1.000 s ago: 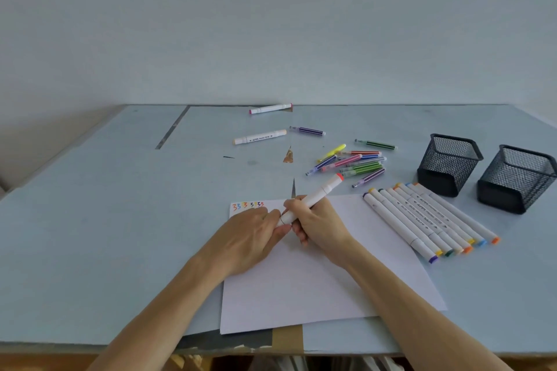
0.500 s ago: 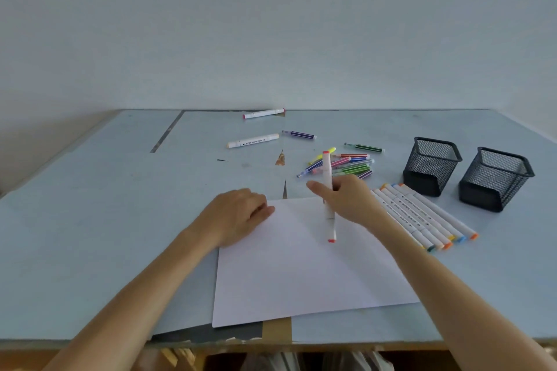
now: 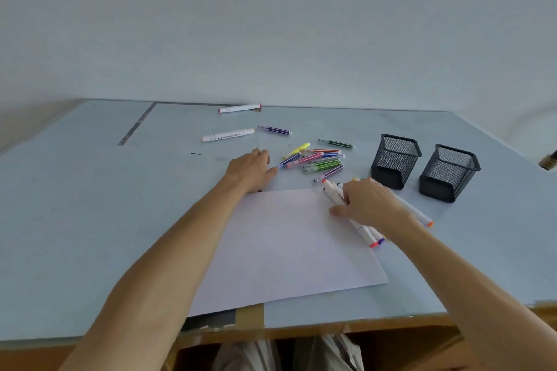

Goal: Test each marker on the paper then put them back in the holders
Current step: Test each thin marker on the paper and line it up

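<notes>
Item 1. White sheet of paper [image 3: 289, 244], flat on the pale blue tabletop [image 3: 90, 220], nearest the person; no test marks can be made out on it from here.

Item 2. Row of thick white double-ended markers [image 3: 366, 233] at the paper's right edge. The right hand [image 3: 366, 203] lies over the row, fingers loosely bent on the barrels (whether it pinches one cannot be told). Advice: settle the marker parallel with its neighbours and lift the hand straight off, so none rolls.

Item 3. Heap of thin striped felt pens [image 3: 319, 161] beyond the paper. The left hand [image 3: 251, 170] rests flat, fingers together, its tips touching the nearest blue pen [image 3: 289, 159]. Advice: draw one pen clear by its end.

Item 4. Two empty black mesh holders [image 3: 394, 159], right.

Item 5. Stray white marker [image 3: 227, 135], farther back; barrel print illegible.
</notes>
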